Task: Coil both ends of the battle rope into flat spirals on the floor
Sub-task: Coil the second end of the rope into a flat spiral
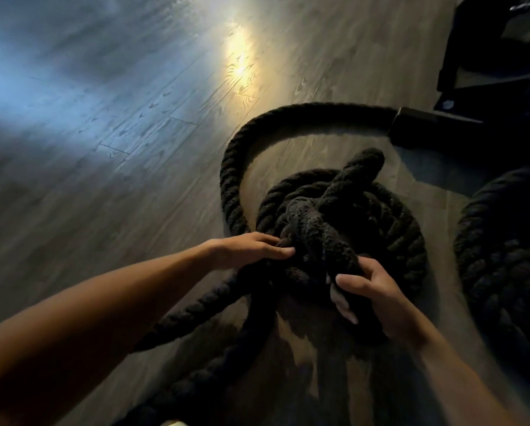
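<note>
Right hand (377, 298) around battle rope (306, 219)

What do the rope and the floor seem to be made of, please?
The rope looks like thick black twisted fibre, probably synthetic: fuzzy, matte strands. The floor looks like grey wood-look planks, maybe laminate or vinyl: grain, seams, a soft sheen under the light.

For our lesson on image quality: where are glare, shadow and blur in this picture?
Head view: warm glare on the floor, top centre; black rope loses detail in dimness; left forearm in deep shadow; upper left corner blurred.
</note>
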Demonstrator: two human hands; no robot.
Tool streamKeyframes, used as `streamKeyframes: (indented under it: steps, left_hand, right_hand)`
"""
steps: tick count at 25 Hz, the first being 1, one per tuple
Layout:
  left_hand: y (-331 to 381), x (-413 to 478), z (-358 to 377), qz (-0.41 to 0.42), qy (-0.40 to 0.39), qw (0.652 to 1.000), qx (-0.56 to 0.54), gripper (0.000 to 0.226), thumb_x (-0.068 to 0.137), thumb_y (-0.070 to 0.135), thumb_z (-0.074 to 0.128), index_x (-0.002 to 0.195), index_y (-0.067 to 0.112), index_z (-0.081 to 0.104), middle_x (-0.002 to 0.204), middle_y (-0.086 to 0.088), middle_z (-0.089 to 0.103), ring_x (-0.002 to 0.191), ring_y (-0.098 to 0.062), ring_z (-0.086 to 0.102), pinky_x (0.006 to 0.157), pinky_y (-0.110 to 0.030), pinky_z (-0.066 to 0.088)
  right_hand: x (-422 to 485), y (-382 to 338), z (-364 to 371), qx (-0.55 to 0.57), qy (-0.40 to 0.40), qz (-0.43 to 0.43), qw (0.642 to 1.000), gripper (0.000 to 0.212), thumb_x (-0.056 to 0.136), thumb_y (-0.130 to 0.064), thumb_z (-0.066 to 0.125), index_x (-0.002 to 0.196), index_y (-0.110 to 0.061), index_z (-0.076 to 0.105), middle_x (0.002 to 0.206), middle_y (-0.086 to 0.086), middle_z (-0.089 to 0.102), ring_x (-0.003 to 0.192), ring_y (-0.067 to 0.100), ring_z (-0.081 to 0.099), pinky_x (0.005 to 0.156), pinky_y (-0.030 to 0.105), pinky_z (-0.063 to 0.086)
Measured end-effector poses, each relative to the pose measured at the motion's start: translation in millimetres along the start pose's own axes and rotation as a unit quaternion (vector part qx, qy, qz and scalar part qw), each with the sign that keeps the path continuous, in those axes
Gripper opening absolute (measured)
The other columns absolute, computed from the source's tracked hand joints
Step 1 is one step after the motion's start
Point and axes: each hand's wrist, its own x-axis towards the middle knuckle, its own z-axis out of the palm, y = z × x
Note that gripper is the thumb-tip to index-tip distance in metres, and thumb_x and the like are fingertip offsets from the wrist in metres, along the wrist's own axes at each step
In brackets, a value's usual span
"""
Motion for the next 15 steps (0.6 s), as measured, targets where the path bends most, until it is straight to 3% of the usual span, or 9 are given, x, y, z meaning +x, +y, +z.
streamKeyframes:
  steps: [2,4,6,8,10,11,13,14,15]
  left_hand:
    - [-3.1,-3.7,4.2,0.0,0.011,0.998,-0.058,0.045,0.066,0.053,0.086,0.104,0.035,0.069,0.108,0.022,0.071,0.099,0.002,0.067,0.085,-0.017,0.053]
    - [0.0,-7.2,6.0,0.026,0.057,0.998,-0.026,0.054,0.06,0.054,0.089,0.1,0.031,0.061,0.098,0.017,0.066,0.09,0.005,0.062,0.086,-0.019,0.049]
    - [5.2,-9.7,12.6,0.066,0.126,0.989,0.043,0.068,0.052,0.054,0.083,0.104,0.015,0.062,0.106,0.0,0.069,0.102,-0.013,0.065,0.097,-0.036,0.052]
    - [10.0,-15.6,24.0,0.148,0.171,0.97,0.09,0.075,0.054,0.05,0.077,0.118,0.012,0.062,0.115,-0.008,0.069,0.111,-0.025,0.064,0.099,-0.049,0.051]
    - [6.9,-21.2,34.4,0.223,0.205,0.943,0.14,0.063,0.063,0.043,0.077,0.117,0.013,0.061,0.112,-0.007,0.069,0.107,-0.028,0.065,0.091,-0.051,0.052]
    - [3.6,-25.3,36.0,0.232,0.234,0.932,0.149,0.058,0.063,0.043,0.078,0.111,0.014,0.061,0.107,-0.006,0.068,0.101,-0.028,0.065,0.086,-0.051,0.053]
    - [-1.5,-31.4,23.9,0.199,0.319,0.913,0.161,0.056,0.057,0.05,0.076,0.101,0.021,0.056,0.094,-0.002,0.065,0.087,-0.025,0.063,0.074,-0.045,0.053]
    - [-5.3,-33.9,12.1,0.164,0.355,0.903,0.178,0.058,0.054,0.052,0.075,0.1,0.024,0.055,0.091,0.0,0.063,0.083,-0.022,0.06,0.07,-0.041,0.051]
    - [-8.3,-37.2,1.0,0.133,0.374,0.895,0.204,0.062,0.053,0.051,0.076,0.107,0.027,0.056,0.093,0.001,0.062,0.085,-0.022,0.059,0.071,-0.038,0.049]
  right_hand:
    - [-0.4,-12.6,-0.3,-0.031,-0.013,0.044,0.998,0.057,0.067,-0.033,0.081,0.082,0.014,0.052,0.055,0.02,0.052,0.041,0.024,0.046,0.043,0.025,0.037]
    - [2.7,-33.4,4.0,-0.153,-0.001,0.099,0.983,0.038,0.055,-0.025,0.08,0.079,0.001,0.064,0.064,0.018,0.062,0.056,0.029,0.059,0.05,0.032,0.049]
    - [15.6,-53.1,19.0,-0.35,0.08,0.14,0.923,0.057,0.039,-0.035,0.077,0.093,-0.026,0.065,0.084,-0.001,0.07,0.08,0.015,0.066,0.061,0.024,0.051]
    - [29.8,-61.9,54.7,-0.408,0.165,0.146,0.886,0.086,0.036,-0.052,0.076,0.116,-0.03,0.053,0.106,-0.004,0.067,0.098,0.014,0.064,0.071,0.018,0.047]
    - [39.3,-49.1,83.9,-0.352,0.202,0.135,0.904,0.098,0.05,-0.056,0.084,0.131,-0.014,0.048,0.123,0.007,0.064,0.113,0.025,0.061,0.089,0.027,0.049]
    - [38.4,-40.9,83.3,-0.277,0.208,0.097,0.933,0.087,0.059,-0.049,0.088,0.131,-0.013,0.052,0.119,0.009,0.065,0.108,0.028,0.064,0.09,0.034,0.052]
    - [34.1,-44.1,62.0,-0.053,0.223,0.015,0.973,0.036,0.073,-0.029,0.087,0.099,-0.015,0.067,0.087,0.009,0.068,0.07,0.026,0.063,0.066,0.038,0.053]
    - [26.6,-47.2,46.9,0.026,0.178,-0.006,0.984,0.022,0.076,-0.021,0.084,0.083,-0.014,0.065,0.072,0.009,0.06,0.055,0.023,0.053,0.054,0.034,0.047]
    - [17.6,-48.0,30.1,0.076,0.112,-0.026,0.99,0.022,0.076,-0.017,0.081,0.074,-0.013,0.059,0.065,0.008,0.053,0.049,0.021,0.046,0.05,0.03,0.041]
